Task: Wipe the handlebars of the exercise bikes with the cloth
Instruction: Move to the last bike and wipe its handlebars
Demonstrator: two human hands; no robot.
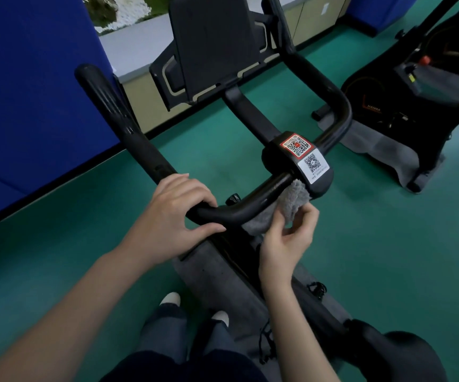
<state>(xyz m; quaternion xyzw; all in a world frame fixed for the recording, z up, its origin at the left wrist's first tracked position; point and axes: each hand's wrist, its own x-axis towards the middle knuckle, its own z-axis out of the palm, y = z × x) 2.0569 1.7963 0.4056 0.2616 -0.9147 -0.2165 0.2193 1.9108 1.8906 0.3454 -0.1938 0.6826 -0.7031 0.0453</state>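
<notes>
Nearest, at about 6 o'clock, the right hand (284, 241) pinches a grey cloth (291, 201) between thumb and fingertips, pressing it against the underside of the handlebar (250, 201) just beside the central clamp (300, 161) with its code stickers. The cloth looks soft, light and limp; it should fold round the tube readily, so bunching it in the fingers and wrapping it over the bar seems the best hold. At 8 o'clock the left hand (178, 213) curls round the bar's near bend, steadying it. The handlebar is rigid, smooth and probably slick, fixed to the bike, so it will not shift. Its crossbar runs roughly from 8 to 2 o'clock, and both horns sweep away toward 11 and 12 o'clock. Beyond, at 2 o'clock, stands a second bike (415, 92).
</notes>
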